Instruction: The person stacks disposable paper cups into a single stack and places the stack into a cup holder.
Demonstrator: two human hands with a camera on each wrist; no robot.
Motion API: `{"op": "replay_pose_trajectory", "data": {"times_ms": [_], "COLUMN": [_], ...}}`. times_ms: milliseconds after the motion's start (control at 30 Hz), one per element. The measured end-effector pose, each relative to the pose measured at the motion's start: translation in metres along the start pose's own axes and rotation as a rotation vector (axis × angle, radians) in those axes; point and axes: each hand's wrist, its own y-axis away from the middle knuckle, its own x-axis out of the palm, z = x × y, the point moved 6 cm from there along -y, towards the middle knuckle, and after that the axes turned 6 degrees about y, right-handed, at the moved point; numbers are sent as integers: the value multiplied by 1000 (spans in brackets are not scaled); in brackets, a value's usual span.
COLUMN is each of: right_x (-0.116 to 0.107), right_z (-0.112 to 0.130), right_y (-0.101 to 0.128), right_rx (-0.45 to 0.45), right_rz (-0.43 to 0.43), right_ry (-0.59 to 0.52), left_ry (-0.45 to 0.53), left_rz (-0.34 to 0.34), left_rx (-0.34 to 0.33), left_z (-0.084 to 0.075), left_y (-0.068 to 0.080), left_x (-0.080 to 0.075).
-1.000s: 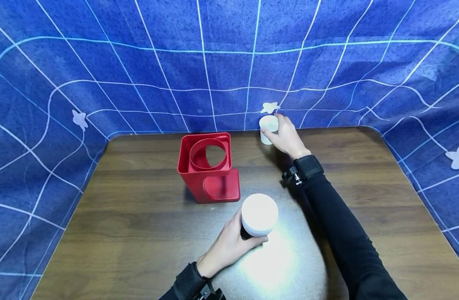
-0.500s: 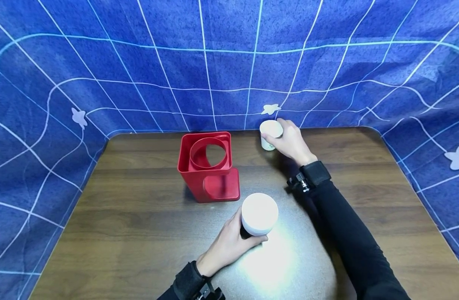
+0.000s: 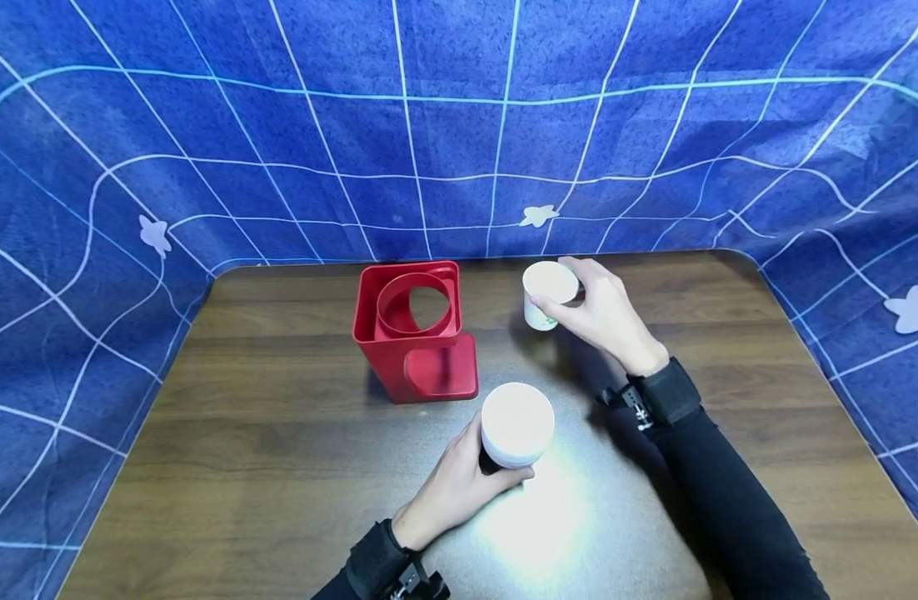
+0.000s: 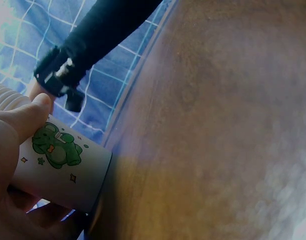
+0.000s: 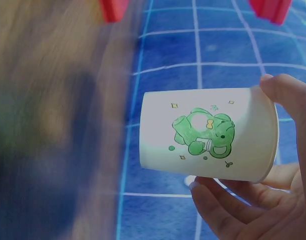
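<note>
A stack of white paper cups (image 3: 517, 423) stands upright on the table, and my left hand (image 3: 453, 485) grips it, fingers and thumb round its side. In the left wrist view, several nested rims show above the green bear print on the stack's outer cup (image 4: 68, 172). Farther back and to the right, my right hand (image 3: 612, 323) pinches a single paper cup (image 3: 540, 313) near its rim between thumb and fingers. That cup is upright, its mouth up. The same bear print marks the cup (image 5: 207, 132) in the right wrist view, where its base looks raised off the table.
A red holder (image 3: 384, 367) with a round ring on top and a flat foot stands left of both hands. The wooden table (image 3: 241, 467) ends at a blue gridded cloth (image 3: 459, 133) behind and at the sides. A bright glare lies near the stack.
My right hand has drawn the single cup away from the back edge, nearer to me and slightly right. My left hand and the stack stay in place.
</note>
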Motion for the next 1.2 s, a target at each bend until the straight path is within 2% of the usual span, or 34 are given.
{"op": "replay_pose_trajectory", "data": {"times_ms": [367, 800, 1067, 1200], "right_x": [-36, -78, -96, -102], "right_z": [29, 74, 100, 111], "right_y": [26, 47, 56, 62], "right_rx": [-23, -101, -216, -265], "right_rz": [10, -43, -93, -78], "right_ry": [1, -40, -86, -130], "left_ry": [-21, -29, -24, -11], "left_rz": [-3, -14, -20, -12], "left_rx": [-4, 2, -4, 8], "left_z": [0, -1, 1, 1], "left_y": [-1, -1, -1, -1], "left_x": [-1, 1, 0, 1]}}
